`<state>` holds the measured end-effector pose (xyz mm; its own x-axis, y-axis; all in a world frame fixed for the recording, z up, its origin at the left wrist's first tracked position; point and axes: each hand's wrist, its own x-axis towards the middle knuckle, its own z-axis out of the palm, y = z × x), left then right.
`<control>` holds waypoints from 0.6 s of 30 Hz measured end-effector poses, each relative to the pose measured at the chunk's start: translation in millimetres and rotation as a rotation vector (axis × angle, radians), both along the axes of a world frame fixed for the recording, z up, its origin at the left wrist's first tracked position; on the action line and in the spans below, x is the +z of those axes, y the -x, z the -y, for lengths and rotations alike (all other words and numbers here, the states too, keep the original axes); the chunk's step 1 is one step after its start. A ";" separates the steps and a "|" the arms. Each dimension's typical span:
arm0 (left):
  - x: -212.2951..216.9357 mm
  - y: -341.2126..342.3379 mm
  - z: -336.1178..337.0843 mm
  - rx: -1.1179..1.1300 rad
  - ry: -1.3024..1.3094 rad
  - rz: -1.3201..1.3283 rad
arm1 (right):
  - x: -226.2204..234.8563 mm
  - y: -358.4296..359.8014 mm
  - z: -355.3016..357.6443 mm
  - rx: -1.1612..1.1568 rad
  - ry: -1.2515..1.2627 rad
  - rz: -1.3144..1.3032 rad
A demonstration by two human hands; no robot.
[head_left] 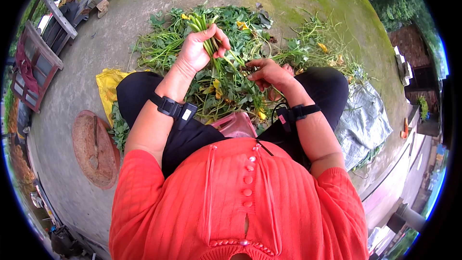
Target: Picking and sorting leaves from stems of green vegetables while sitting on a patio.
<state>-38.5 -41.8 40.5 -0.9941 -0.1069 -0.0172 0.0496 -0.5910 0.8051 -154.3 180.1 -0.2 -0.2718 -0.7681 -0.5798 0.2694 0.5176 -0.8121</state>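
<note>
My left hand [204, 47] is closed round a bunch of green stems [196, 23], whose thick ends stick up above the fist. Lower and to the right, my right hand [270, 73] has its thumb and fingers drawn together at the end of a thin green stem [237, 58] that slants down from beside the left hand. Under both hands spreads a large heap of leafy green vines [236, 31], with some yellow leaves in it. The vines' lower ends are hidden behind my wrists and knees.
A looser pile of stripped-looking stems [320, 43] lies to the right. Beside my right knee is a silvery sheet [363, 115]. A yellow sack [107, 86] and a reddish basin [82, 149] lie on the left. Between my legs shows a pink plastic thing [236, 126].
</note>
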 end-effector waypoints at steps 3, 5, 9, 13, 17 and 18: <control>0.8 0.2 -2.1 -0.009 -0.005 -0.006 | -1.9 0.4 1.7 -0.016 -0.030 0.058; 1.1 -1.2 -2.1 -0.002 0.018 0.003 | 7.2 -1.2 0.5 -0.035 -0.006 0.095; -1.7 -3.1 2.6 0.007 0.026 0.004 | 2.5 4.2 -5.7 -0.080 0.116 0.252; -2.5 -4.5 6.0 0.016 0.043 0.002 | 0.1 8.9 -8.3 -0.197 0.195 0.375; 0.5 -7.4 0.0 -0.049 0.101 0.038 | 2.5 12.5 -8.9 -0.391 0.139 0.369; 0.8 -8.2 -1.5 -0.081 0.118 0.072 | -1.2 13.9 -6.9 -0.481 0.109 0.353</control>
<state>-30.2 -40.3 41.4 -0.9962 -0.0314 -0.0808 -0.0550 -0.4919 0.8689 -168.1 187.0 -1.4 -0.4090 -0.6668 -0.6230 0.7156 0.1892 -0.6724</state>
